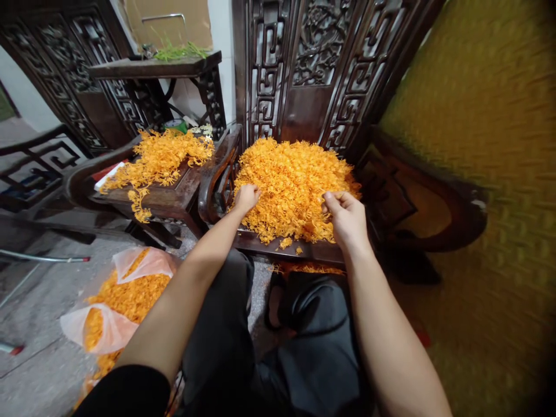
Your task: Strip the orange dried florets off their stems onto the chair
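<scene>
Left hand (247, 198), fingers curled together, presses into the left edge of the orange flower pile (292, 188). Right hand (346, 217) pinches strands at the pile's right front edge. The pile lies on the dark chair seat (278, 248), long axis left to right. Left of the pile: smaller heap (158, 159); below that, plastic bag (119, 310).

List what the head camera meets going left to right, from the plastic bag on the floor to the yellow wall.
Plastic bag of orange flowers → smaller flower pile on the side table → left hand → big flower pile on the chair seat → right hand → chair arm → yellow wall.
</scene>
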`<state>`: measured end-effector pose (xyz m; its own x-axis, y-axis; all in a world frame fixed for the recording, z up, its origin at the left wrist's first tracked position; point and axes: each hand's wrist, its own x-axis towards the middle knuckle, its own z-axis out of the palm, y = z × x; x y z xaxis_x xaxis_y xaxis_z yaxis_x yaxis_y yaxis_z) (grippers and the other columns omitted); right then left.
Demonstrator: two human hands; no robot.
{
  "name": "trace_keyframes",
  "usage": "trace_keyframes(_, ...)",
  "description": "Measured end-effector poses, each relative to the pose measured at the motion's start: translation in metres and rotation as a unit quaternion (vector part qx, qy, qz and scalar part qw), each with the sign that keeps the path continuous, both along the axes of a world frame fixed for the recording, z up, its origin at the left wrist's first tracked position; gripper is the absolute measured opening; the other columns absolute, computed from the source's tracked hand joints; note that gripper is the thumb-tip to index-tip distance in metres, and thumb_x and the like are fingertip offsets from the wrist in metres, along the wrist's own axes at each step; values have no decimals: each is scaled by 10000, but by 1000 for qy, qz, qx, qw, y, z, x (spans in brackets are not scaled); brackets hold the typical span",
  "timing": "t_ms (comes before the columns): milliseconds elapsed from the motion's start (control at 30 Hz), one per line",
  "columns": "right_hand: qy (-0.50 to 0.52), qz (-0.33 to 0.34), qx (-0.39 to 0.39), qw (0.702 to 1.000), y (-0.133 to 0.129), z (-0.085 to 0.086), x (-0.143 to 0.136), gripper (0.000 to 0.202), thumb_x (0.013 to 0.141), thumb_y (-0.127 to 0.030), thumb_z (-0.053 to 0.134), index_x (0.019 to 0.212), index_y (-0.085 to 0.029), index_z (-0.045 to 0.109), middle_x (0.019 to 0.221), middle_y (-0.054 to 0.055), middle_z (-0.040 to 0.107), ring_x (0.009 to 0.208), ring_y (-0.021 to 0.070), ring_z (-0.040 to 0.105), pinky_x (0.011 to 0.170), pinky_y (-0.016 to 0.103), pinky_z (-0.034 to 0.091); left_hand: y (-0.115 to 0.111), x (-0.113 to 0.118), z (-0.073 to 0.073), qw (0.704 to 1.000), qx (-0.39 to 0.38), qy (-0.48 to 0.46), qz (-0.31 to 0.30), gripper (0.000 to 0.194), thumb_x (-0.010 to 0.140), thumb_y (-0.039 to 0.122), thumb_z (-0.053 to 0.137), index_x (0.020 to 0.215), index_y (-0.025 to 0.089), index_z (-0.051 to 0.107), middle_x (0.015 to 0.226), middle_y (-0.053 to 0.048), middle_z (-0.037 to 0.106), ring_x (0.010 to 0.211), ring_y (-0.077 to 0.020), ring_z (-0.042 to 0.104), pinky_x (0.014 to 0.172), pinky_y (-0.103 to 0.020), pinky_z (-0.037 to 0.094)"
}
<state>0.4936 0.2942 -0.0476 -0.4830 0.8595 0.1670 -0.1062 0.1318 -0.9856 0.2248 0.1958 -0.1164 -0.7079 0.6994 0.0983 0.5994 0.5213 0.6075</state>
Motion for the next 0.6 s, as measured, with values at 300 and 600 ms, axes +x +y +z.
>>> trace_keyframes(300,-41,35,27,998,0,-2,-10,444,789,-619,730,881,-192,649,591,-43,473,498,99,365,464,249,257,5,-3,22,942,258,-212,-34,219,828,330,746,923,136,778,1079,-101,744,880,-176,672,613,-225,505)
trace_keyframes(600,-166,64,223,958,-12,7,-65,575,862,-520,721,1296,-148,666,579,-46,482,546,150,428,595,306,360,-6,29,60,927,289,-201,-133,380,779,506,766,881,141,797,720,-22,690,594,-108,531,543,-231,412)
